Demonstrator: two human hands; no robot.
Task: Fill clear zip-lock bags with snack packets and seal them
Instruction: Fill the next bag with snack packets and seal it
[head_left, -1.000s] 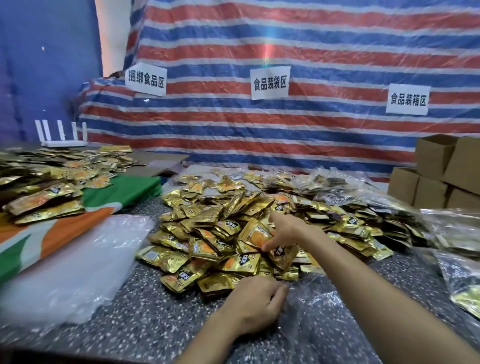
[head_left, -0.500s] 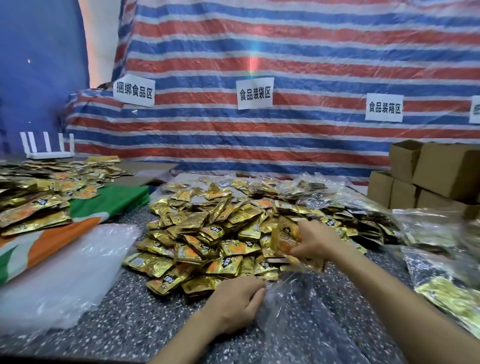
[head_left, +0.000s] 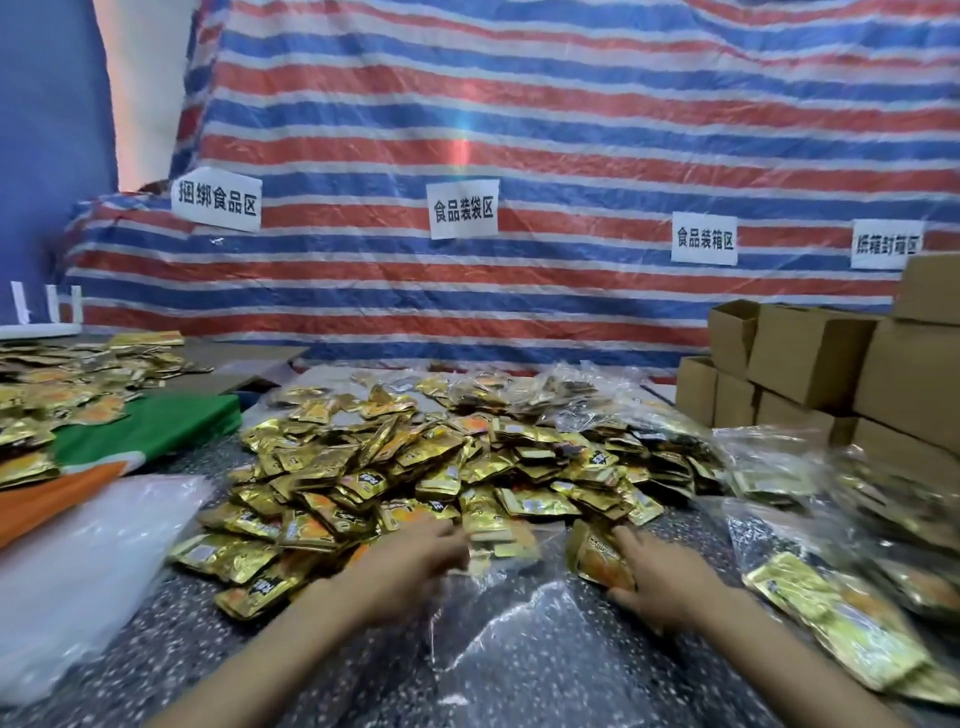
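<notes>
Four paper signs (head_left: 462, 209), two hands (head_left: 670, 577), one clear bag (head_left: 519, 639) at the hands, gold packets (head_left: 415, 467) beyond counting

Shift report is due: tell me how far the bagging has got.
Done: filled clear plastic bags lie at right. In hand: the right hand holds a gold foil snack packet at the mouth of the open clear zip-lock bag; the left hand is there, grip blurred. Left: the heap of loose gold packets, plus sealing this bag.

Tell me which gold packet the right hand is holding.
The orange-printed packet gripped by the right hand, apart from the main pile, beside the clear bag.
</notes>
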